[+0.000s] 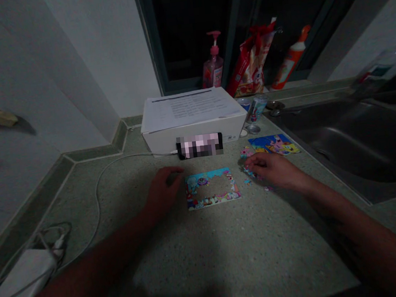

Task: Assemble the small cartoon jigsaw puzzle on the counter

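A partly assembled jigsaw puzzle [213, 201] lies flat on the counter, its colourful border joined around a bare middle. My left hand [163, 188] rests beside its upper left corner, thumb and forefinger apart with nothing between them. To the right of the puzzle, my right hand [271, 167] is over a cluster of loose puzzle pieces [247, 181], fingertips pinched together. Whatever those fingertips hold is too small and dark to make out. Behind this hand lies a blue picture card [281, 143] with pink and yellow cartoon figures, partly covered by loose pieces.
A phone [200, 146] on a white cable leans against a white box [190, 116] topped with printed paper. Cans [257, 107] stand beside the box. The metal sink [341, 151] borders the counter on the right. At lower left sits a white power strip [23, 278].
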`<act>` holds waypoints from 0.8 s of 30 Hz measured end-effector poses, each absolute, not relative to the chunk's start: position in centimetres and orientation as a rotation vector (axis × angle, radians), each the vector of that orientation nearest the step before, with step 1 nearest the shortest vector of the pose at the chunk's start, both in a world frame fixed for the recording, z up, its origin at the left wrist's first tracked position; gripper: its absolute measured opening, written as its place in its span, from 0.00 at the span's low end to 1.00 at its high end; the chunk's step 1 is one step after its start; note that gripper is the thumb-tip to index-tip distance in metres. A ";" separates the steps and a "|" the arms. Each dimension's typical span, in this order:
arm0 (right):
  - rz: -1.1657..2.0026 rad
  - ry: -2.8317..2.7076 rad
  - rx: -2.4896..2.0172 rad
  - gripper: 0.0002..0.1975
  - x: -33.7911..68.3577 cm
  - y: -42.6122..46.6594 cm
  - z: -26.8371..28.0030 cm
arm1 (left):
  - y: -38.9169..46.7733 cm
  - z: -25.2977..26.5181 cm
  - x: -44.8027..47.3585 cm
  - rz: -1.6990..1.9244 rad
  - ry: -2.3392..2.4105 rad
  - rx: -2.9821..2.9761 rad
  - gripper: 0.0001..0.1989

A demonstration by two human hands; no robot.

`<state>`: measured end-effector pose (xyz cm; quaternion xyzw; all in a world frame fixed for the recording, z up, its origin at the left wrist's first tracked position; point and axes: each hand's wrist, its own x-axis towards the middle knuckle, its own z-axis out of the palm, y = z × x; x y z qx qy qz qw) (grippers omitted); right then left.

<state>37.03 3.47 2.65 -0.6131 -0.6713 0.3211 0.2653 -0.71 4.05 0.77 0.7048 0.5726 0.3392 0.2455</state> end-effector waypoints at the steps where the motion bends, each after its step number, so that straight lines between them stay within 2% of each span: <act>1: 0.885 -1.802 -1.637 0.08 37.0 3.5 2.6 | 4.0 0.9 -0.7 0.923 1.568 1.926 0.10; 14: 0.757 -1.738 -1.634 0.05 37.0 3.7 2.9 | 4.0 0.9 -0.7 0.918 1.569 1.921 0.09; 24: 0.519 -1.840 -1.751 0.05 37.3 3.4 3.1 | 4.1 0.7 -0.6 0.946 1.548 1.910 0.10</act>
